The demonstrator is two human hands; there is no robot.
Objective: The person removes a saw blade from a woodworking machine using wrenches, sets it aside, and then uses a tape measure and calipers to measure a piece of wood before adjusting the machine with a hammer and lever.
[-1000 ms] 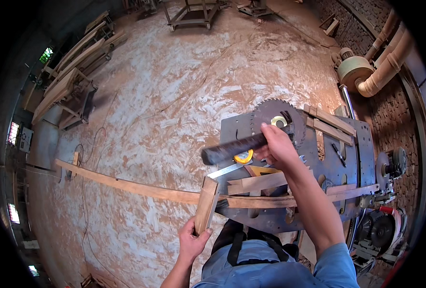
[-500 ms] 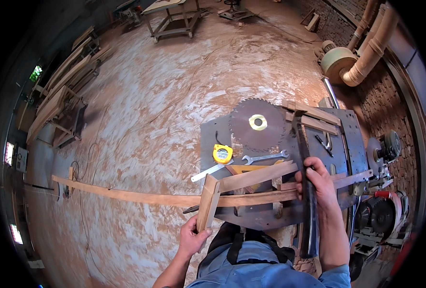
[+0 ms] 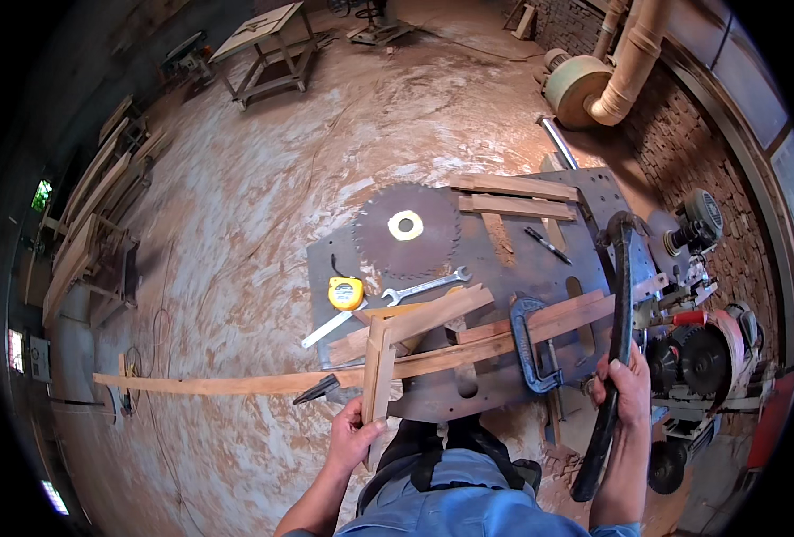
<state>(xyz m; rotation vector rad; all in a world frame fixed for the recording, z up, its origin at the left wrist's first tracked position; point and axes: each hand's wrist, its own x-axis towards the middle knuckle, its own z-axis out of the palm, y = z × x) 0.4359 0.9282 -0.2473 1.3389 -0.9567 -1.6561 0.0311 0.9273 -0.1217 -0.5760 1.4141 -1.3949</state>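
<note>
My left hand (image 3: 356,436) is closed round the lower end of a short wooden piece (image 3: 377,376), which stands across a long wooden strip (image 3: 227,386). From its upper part an angled wooden piece (image 3: 446,313) runs right over the metal table (image 3: 522,277); I cannot tell how they join. My right hand (image 3: 628,389) grips the black handle of a hammer (image 3: 622,304) at the table's right edge. The hammer's head points away from me, apart from the wood. Between my hands, a blue G-clamp (image 3: 531,358) sits over the strip and a reddish wooden piece (image 3: 576,315).
On the table lie a circular saw blade (image 3: 383,242), yellow tape measure (image 3: 346,294), wrench (image 3: 425,285), metal ruler (image 3: 332,329), black pen (image 3: 547,244) and wooden strips (image 3: 518,186). Machinery with a toothed blade (image 3: 704,358) stands right. The long strip juts far left over the floor.
My right hand has swung the hammer right, away from the wood, uncovering the G-clamp. My view has turned, shifting the table left in the picture. My left hand keeps hold of the short wooden piece.
</note>
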